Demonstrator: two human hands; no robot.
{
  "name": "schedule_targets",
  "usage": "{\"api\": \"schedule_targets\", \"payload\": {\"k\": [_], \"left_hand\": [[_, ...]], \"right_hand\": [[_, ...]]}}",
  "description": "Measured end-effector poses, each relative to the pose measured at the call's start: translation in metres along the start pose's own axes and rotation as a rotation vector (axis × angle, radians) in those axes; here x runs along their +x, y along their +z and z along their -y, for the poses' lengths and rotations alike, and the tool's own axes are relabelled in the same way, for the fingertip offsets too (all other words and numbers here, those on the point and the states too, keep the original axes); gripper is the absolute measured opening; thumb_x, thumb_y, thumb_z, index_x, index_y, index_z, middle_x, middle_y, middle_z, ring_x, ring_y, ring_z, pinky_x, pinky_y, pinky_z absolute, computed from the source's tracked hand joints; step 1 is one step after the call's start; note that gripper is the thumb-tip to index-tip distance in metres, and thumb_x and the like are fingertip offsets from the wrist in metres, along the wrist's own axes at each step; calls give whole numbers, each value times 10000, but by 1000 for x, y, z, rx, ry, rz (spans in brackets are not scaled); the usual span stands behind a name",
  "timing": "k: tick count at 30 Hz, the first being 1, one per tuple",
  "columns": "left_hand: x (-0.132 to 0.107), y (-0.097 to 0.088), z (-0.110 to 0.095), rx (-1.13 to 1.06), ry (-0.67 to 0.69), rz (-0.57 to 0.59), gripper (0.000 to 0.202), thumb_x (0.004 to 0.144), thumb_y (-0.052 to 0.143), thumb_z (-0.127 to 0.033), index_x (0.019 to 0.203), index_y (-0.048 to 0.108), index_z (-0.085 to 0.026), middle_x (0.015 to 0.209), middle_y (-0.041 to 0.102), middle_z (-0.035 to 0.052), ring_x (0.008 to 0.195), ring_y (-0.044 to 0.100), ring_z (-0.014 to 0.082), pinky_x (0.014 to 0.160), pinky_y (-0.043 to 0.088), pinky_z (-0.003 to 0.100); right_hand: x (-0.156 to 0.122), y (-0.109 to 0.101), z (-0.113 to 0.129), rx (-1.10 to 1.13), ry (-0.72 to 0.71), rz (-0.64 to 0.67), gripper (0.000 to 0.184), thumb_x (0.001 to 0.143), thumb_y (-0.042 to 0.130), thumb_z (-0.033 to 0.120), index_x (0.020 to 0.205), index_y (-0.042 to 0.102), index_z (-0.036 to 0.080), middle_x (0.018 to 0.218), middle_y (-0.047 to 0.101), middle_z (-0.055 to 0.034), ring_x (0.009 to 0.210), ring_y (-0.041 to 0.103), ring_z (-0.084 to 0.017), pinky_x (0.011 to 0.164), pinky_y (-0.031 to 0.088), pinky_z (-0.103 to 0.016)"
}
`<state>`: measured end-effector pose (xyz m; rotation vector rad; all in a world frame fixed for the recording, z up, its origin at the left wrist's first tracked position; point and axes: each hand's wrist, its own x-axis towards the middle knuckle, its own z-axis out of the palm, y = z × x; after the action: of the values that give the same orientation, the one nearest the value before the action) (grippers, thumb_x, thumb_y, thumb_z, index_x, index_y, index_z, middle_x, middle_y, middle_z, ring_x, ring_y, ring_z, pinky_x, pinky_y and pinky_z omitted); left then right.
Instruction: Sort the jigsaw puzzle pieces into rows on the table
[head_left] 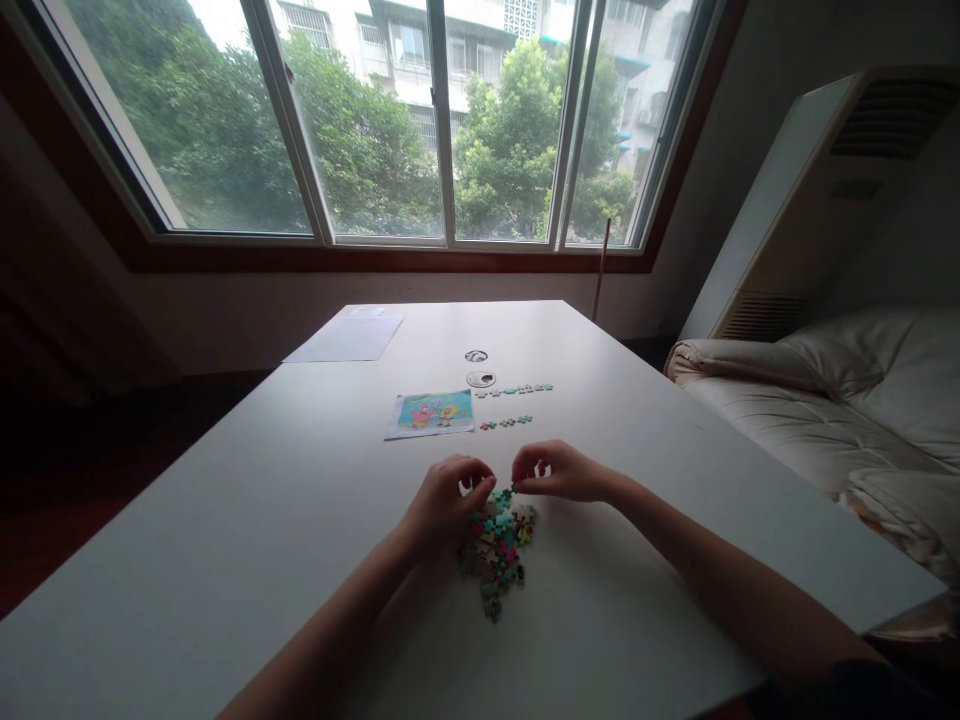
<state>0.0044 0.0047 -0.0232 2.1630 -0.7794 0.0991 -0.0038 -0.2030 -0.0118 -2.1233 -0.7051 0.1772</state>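
Note:
A heap of jigsaw puzzle pieces (pixel 499 545), teal, pink, yellow and tan, lies on the white table (pixel 300 520) in front of me. At the heap's upper left edge is my left hand (pixel 450 495), fingers curled and pinched; what they hold, if anything, is hidden. My right hand (pixel 559 470) pinches at the upper right edge, with a small teal puzzle piece (pixel 508 494) at its fingertips. Beyond my hands lies a picture sheet (pixel 435 412) with pink and yellow cartoon figures. Two rows of puzzle pieces, a farther row (pixel 517 391) and a nearer row (pixel 508 423), sit to its right.
Two small round items (pixel 481 379) lie behind the picture sheet. Sheets of paper (pixel 349 336) rest at the table's far left corner. A pale sofa (pixel 810 390) stands along the right side, with a tall floor unit (pixel 780 210) behind it. Windows fill the far wall.

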Motion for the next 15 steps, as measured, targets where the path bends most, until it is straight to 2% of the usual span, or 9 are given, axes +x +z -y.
{"api": "schedule_targets", "payload": {"k": [10,15], "left_hand": [[-5,-1,-7,-30,75,67,116,719,557,-234,670,635,-165,592,570,9,604,511,137,592,395,235],[-3,1,-5,-103,13,55,123,713,568,-251,677,642,-160,605,582,11,603,510,136,582,393,232]], "right_hand": [[0,10,9,30,-77,-114,129,749,600,271,799,606,152,752,623,-14,659,536,-105,612,426,-227],[0,12,13,19,-93,-191,169,776,577,285,889,581,160,794,616,-22,665,546,-103,608,435,-225]]}}
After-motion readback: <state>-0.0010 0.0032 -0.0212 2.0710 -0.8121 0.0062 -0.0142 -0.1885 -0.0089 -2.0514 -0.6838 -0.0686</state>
